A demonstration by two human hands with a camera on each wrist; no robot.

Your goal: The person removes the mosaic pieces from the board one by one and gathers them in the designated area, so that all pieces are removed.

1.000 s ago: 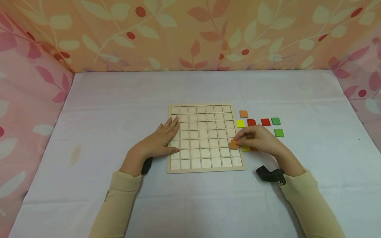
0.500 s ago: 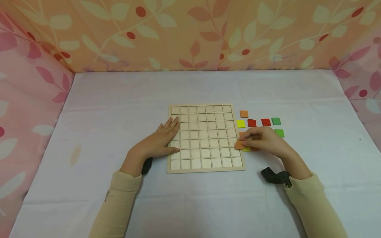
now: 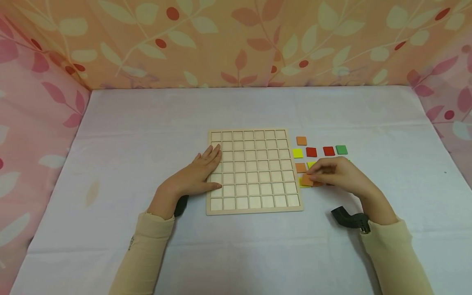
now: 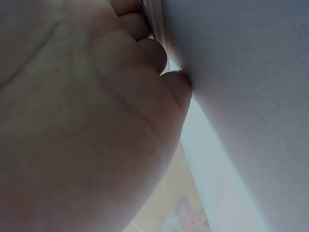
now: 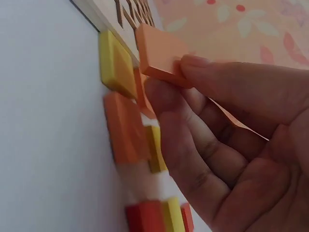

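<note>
A pale wooden grid board (image 3: 254, 212) lies on the white cloth. My left hand (image 3: 197, 174) rests over its left rim with the fingers spread straight; in the left wrist view the palm (image 4: 91, 125) fills much of the picture. Just off the board's right edge, my right hand (image 3: 341, 176) pinches an orange square tile (image 3: 307, 180) between thumb and fingers. That tile (image 5: 164, 50) hangs above the loose ones in the right wrist view. A yellow tile (image 5: 116, 65) and another orange tile (image 5: 126, 128) lie below it.
Right of the board lie an orange tile (image 3: 301, 141), a yellow tile (image 3: 297, 153), red tiles (image 3: 329, 151), a green tile (image 3: 341, 150) and a second orange tile (image 3: 300, 167). My right hand partly covers several others. A patterned curtain (image 3: 236, 45) stands behind the table.
My right hand has moved right with the orange tile, from over the board's right edge to above the loose tiles. The left hand has stayed in place.
</note>
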